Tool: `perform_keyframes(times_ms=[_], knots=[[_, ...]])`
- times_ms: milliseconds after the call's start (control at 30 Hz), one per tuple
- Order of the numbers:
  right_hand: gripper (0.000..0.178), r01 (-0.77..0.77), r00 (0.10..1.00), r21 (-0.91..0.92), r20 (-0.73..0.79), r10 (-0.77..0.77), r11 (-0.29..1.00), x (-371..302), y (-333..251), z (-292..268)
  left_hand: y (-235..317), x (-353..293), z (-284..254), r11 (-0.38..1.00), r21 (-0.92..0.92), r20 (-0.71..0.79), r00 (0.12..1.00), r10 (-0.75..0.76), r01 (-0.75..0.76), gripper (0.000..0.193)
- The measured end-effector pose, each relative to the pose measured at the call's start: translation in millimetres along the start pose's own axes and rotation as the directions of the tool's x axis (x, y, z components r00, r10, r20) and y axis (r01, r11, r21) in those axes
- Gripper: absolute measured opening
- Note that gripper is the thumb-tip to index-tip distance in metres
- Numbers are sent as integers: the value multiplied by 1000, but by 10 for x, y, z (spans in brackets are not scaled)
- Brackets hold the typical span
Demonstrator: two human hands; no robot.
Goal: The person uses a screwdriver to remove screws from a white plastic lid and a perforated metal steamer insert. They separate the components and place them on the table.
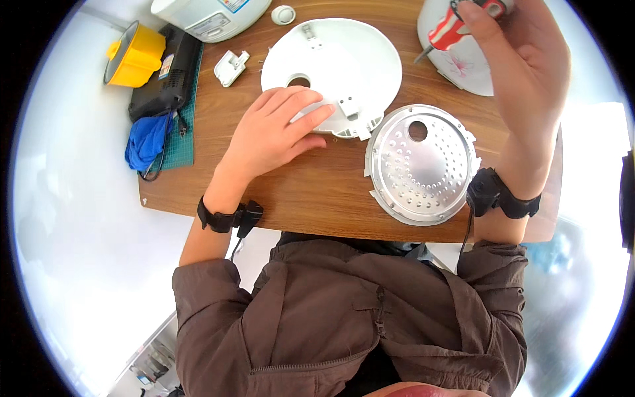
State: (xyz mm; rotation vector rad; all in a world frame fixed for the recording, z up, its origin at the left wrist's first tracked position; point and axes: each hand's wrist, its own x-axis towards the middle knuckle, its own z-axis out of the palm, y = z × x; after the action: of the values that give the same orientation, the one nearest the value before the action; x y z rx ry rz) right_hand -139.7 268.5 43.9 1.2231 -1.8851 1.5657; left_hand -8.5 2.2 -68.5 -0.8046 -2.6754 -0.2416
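Observation:
A white round plastic lid (360, 56) lies on the wooden table, with a round hole toward its left side and small fittings at its rim. My left hand (274, 132) rests over the lid's near left edge by that hole, fingers stretched and apart. Raised at the upper right, my right hand (532, 63) is closed around a screwdriver (456, 30) with a red and white handle. The screwdriver's shaft points down to the left, away from the lid. Nearer me, right of the lid, sits a silver metal disc (426, 171) with rows of dimples and one round hole.
A small white plastic piece (230, 69) and a round white cap (283, 14) lie left of the lid. White appliance bodies (221, 20) stand at the back left and right. Far left: a yellow container (147, 59), a black box (149, 99) and blue cloth (147, 142) on a green mat (186, 135).

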Motion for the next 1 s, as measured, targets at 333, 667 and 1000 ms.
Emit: perform_keyframes(times_ms=[333,667,1000], knots=[[47,-57,998,42,19,56,998,22,70,-104,21,239,226,997,72,-10,1000,-27,28,70],[50,-67,996,48,56,65,997,64,12,-226,-18,427,-83,969,-197,-246,949,-196,149,61],[48,-121,991,12,-56,121,993,43,59,-263,-99,492,-231,926,-329,-237,934,-269,183,48]])
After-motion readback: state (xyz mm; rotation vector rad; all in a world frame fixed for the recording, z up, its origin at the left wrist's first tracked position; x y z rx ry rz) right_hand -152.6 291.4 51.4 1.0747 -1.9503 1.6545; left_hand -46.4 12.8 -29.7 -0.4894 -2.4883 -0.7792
